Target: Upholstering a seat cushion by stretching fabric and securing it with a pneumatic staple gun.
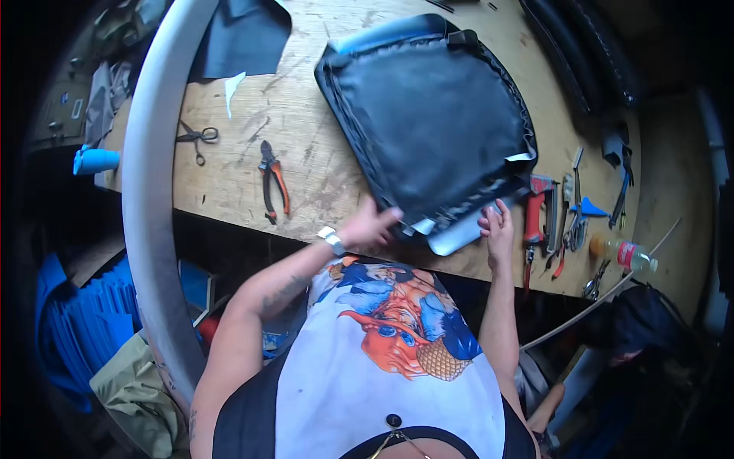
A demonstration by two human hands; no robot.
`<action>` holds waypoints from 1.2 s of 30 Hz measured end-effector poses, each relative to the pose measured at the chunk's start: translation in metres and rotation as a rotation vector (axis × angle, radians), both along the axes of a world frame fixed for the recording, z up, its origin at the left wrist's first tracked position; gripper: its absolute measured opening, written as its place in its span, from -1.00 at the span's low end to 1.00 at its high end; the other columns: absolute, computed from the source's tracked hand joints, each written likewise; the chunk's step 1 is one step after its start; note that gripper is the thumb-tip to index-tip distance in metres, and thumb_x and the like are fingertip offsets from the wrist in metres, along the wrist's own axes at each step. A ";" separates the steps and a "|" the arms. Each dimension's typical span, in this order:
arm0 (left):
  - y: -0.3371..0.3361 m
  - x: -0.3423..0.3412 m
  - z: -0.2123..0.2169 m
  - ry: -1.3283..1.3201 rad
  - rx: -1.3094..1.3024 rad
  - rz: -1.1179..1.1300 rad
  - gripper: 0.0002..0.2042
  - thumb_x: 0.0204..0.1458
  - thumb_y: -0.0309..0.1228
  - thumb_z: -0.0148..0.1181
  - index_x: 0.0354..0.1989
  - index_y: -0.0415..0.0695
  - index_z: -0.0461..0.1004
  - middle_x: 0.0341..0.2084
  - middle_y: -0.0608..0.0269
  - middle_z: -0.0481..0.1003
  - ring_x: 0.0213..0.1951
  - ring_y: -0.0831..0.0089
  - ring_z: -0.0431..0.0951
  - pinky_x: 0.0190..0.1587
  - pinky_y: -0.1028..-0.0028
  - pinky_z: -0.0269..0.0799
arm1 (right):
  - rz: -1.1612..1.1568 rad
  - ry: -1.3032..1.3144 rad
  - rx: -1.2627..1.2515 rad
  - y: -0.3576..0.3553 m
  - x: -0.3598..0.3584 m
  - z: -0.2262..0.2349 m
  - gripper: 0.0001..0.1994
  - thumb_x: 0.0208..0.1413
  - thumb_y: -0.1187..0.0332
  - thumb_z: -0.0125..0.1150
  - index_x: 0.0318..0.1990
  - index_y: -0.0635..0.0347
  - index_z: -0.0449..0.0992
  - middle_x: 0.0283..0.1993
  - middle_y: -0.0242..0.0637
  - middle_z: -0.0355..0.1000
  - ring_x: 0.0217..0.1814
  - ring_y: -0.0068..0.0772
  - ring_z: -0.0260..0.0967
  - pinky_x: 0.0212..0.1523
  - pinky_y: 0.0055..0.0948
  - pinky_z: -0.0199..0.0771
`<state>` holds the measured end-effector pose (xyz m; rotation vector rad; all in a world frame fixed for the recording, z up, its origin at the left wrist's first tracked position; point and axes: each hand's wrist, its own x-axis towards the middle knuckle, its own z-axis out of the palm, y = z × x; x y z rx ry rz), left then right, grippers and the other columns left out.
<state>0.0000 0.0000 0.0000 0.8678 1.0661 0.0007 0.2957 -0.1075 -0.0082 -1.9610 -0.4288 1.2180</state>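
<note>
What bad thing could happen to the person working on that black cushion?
1. The black seat cushion hangs over the wooden table edge where the left hand and right hand hold it, so it might slip off.
2. The red staple gun lies right beside the right hand; bumping it could hurt.
3. The plastic bottle near the table edge could roll off.

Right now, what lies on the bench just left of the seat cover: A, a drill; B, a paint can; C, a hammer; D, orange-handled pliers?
D: orange-handled pliers lie on the bench left of the seat cover, with scissors farther left.
</note>
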 end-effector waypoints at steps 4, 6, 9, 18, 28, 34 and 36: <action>0.045 0.035 -0.026 -0.241 0.383 -0.579 -0.64 0.08 -0.17 0.18 -0.07 -0.16 0.39 -0.31 0.11 0.55 -0.27 0.42 0.56 -0.19 0.41 0.46 | -0.086 0.002 0.174 0.090 0.021 -0.004 -0.34 0.16 0.02 0.10 0.29 0.23 0.10 -0.01 -0.29 0.38 -0.06 -0.60 0.32 -0.22 -0.54 0.30; 0.096 0.032 0.035 -0.249 0.768 -0.435 -0.77 -0.01 -0.25 0.26 -0.35 -0.18 0.53 -0.35 0.15 0.55 -0.28 0.37 0.56 -0.19 0.39 0.43 | -0.144 0.091 0.234 0.086 0.029 0.005 -0.33 0.16 0.02 0.11 0.29 0.22 0.10 0.00 -0.28 0.38 -0.06 -0.59 0.32 -0.23 -0.54 0.31; 0.219 0.000 0.031 -0.002 1.156 0.287 -0.56 -0.04 -0.06 0.26 -0.24 -0.24 0.50 -0.30 0.02 0.49 -0.18 0.21 0.50 -0.13 0.32 0.41 | -0.103 -0.071 0.159 0.067 0.027 0.002 -0.32 0.13 0.00 0.13 0.29 0.18 0.11 0.00 -0.28 0.35 -0.12 -0.54 0.31 -0.28 -0.61 0.33; 0.325 -0.071 -0.068 0.256 0.882 -0.287 -0.55 0.17 -0.08 -0.02 -0.19 -0.31 0.49 -0.43 0.01 0.56 -0.37 0.35 0.53 -0.22 0.33 0.40 | -0.167 -0.463 -0.002 0.112 0.000 -0.007 -0.29 0.02 -0.03 0.25 0.12 0.44 0.29 -0.12 -0.12 0.47 -0.14 -0.32 0.40 -0.04 -0.42 0.35; 0.072 -0.067 -0.052 -0.051 0.047 -0.207 -0.77 0.13 -0.26 0.13 -0.16 -0.16 0.47 -0.42 0.29 0.55 -0.46 0.53 0.55 -0.45 0.55 0.48 | 0.326 -0.570 0.551 0.238 0.033 0.043 -0.56 0.05 0.16 0.24 0.01 0.25 0.45 -0.09 -0.13 0.48 -0.08 -0.32 0.44 -0.05 -0.38 0.43; 0.016 0.068 -0.052 -0.306 0.173 -0.399 -0.69 0.23 -0.25 -0.10 -0.34 -0.22 0.50 -0.56 0.29 0.49 -0.50 0.56 0.45 -0.40 0.52 0.37 | 0.700 -0.640 0.763 0.118 -0.071 0.046 -0.71 -0.04 0.32 0.31 -0.14 0.20 0.52 -0.21 -0.15 0.47 -0.16 -0.14 0.43 -0.11 -0.32 0.45; 0.018 0.092 -0.051 -0.392 0.220 -0.358 -0.74 0.16 -0.43 -0.20 -0.32 -0.23 0.48 -0.55 0.27 0.49 -0.48 0.52 0.48 -0.41 0.48 0.41 | 0.648 -0.713 0.753 0.077 -0.064 0.039 -0.77 -0.07 0.37 0.30 -0.21 0.18 0.55 -0.24 -0.15 0.47 -0.20 -0.18 0.43 -0.16 -0.33 0.45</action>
